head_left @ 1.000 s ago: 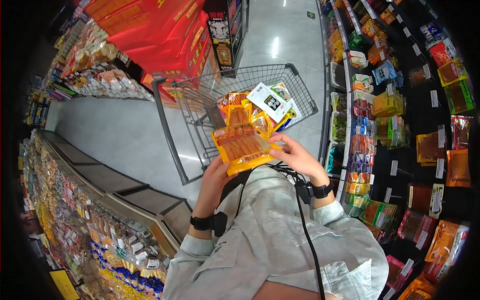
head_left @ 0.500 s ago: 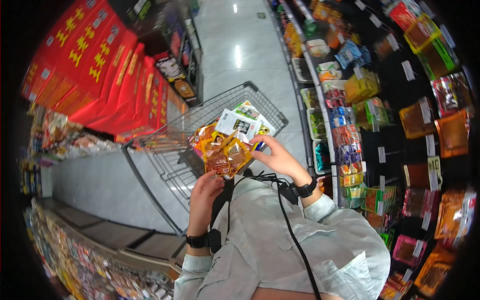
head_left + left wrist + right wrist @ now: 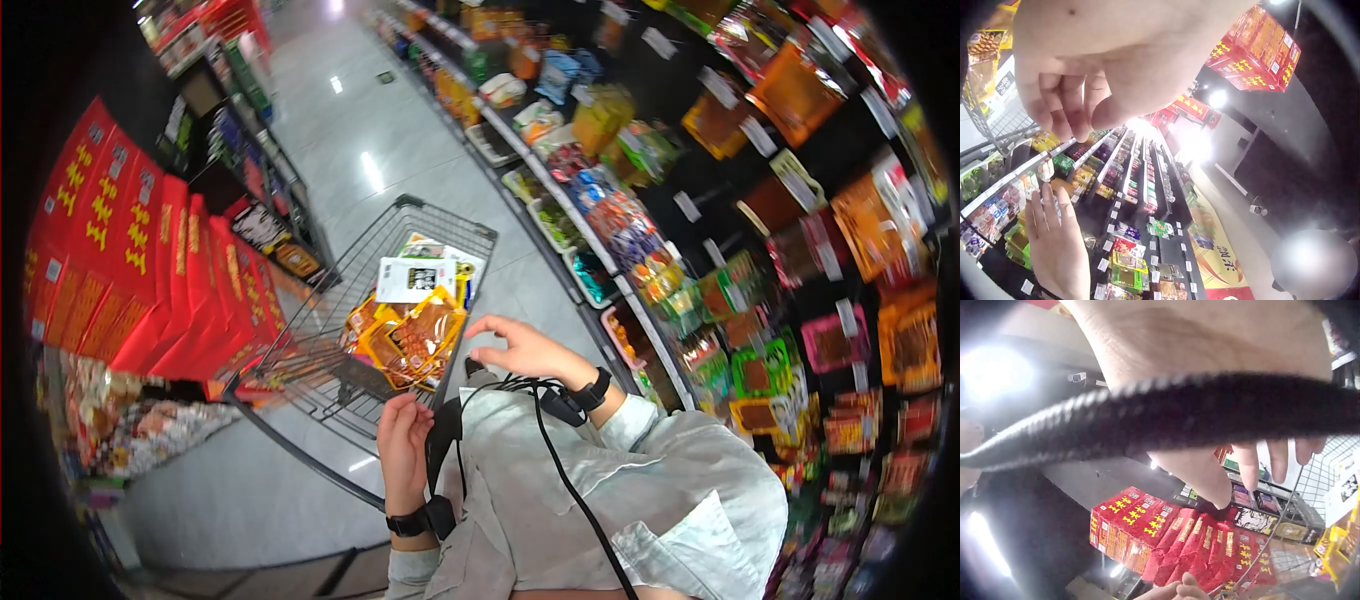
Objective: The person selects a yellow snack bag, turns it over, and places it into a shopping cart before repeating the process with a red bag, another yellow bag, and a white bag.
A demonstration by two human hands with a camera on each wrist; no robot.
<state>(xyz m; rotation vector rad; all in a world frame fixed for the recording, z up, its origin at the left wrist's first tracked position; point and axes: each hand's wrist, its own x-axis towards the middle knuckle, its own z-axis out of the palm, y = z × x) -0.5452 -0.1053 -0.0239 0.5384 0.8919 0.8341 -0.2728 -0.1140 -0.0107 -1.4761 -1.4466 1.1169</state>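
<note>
Both hands are held apart over the near side of a grey wire shopping cart [image 3: 468, 225], and neither holds anything. My left hand [image 3: 402, 450] is raised by the cart's near corner with its fingers loosely bent. To the right of the cart, my right hand [image 3: 530, 352] has its fingers relaxed and the thumb apart from them. Between the hands and farther forward, yellow-edged packs of brown food [image 3: 428, 330] lie in the cart. A white pack [image 3: 408, 282] with a black label lies behind them. In the left wrist view the left fingers [image 3: 1063, 103] hang down loosely.
Shelves of hanging packaged snacks [image 3: 770, 255] line the right side. Stacked red cartons [image 3: 130, 240] stand at the left, beside a dark display rack [image 3: 245, 165]. The cart's handle [image 3: 300, 455] faces lower left. Grey tiled floor [image 3: 400, 150] stretches ahead.
The yellow-edged pack of brown strips held in both hands has been let go into the cart. The hands have drawn apart and back, and the view has turned right.
</note>
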